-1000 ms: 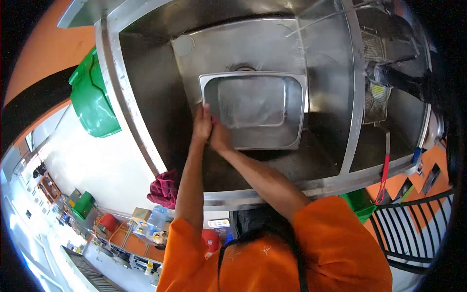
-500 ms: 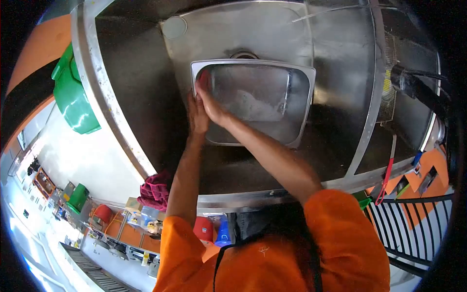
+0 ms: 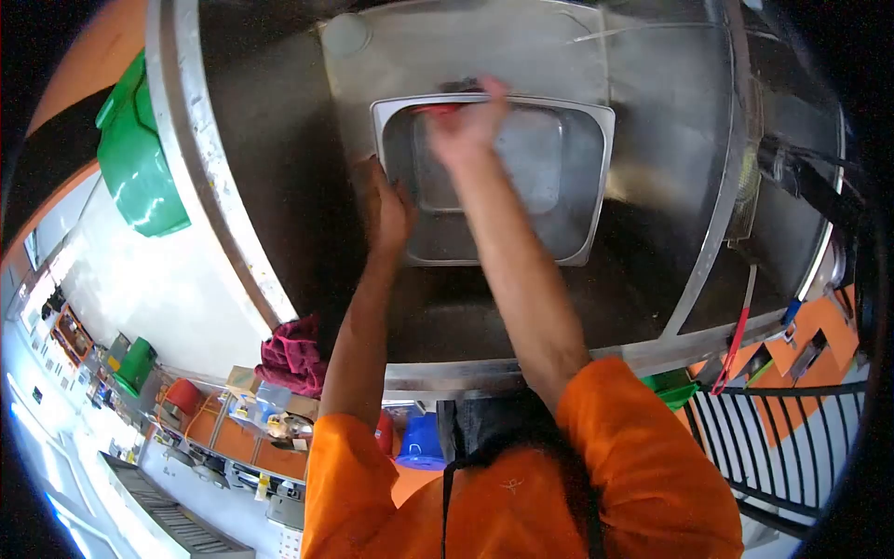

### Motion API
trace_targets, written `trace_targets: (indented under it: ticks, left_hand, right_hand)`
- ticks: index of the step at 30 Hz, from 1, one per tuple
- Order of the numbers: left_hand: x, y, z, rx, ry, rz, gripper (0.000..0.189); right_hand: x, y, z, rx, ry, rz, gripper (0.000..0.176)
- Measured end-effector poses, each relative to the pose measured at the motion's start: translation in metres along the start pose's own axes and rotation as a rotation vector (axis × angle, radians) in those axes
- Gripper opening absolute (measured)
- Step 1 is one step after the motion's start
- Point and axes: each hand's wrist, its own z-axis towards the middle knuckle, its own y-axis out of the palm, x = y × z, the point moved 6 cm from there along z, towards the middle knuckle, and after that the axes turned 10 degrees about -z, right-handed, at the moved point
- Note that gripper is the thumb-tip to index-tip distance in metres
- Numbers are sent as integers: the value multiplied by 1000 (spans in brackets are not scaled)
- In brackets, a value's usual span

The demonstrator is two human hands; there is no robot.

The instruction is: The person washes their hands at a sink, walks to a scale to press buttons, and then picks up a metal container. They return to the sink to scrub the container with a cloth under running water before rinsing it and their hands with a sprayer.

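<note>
A rectangular stainless steel pan [image 3: 582, 186] stands in the steel sink [image 3: 652, 158], its inside wet. My left hand [image 3: 387, 210] is closed on the pan's left rim near the front corner. My right hand [image 3: 470, 126], smeared by motion, is over the far left part of the pan at the back rim. A flat red scrubbing pad [image 3: 436, 109] shows under its fingers, mostly hidden by the hand. Behind the pan, the dark drain [image 3: 461, 86] shows in part.
A maroon cloth [image 3: 293, 357] hangs on the sink's front left edge. Left of the sink is a green tub [image 3: 140, 168]. To the right, a dark hose or tap [image 3: 805, 177] and a red-handled tool [image 3: 736, 340] lie near a wire basket [image 3: 748, 177].
My right hand has moved from the pan's left wall to its back rim, with the red pad. My left hand stays at the left rim. The foam inside the pan shows less now.
</note>
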Motion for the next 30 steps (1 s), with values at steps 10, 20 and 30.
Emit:
trace_targets:
  ticks: [10,20,30]
  left_hand:
    - [-20,24,-4,-46,-189,-146,59]
    - [8,16,-4,108,101,8,58]
    - [4,21,1,16,-183,-15,67]
  right_hand:
    - [20,-12,19,140,-269,-417,6]
    - [-147,-19,0,128,-621,-619,21]
    - [-154,-124,147,317,-778,-2069,23]
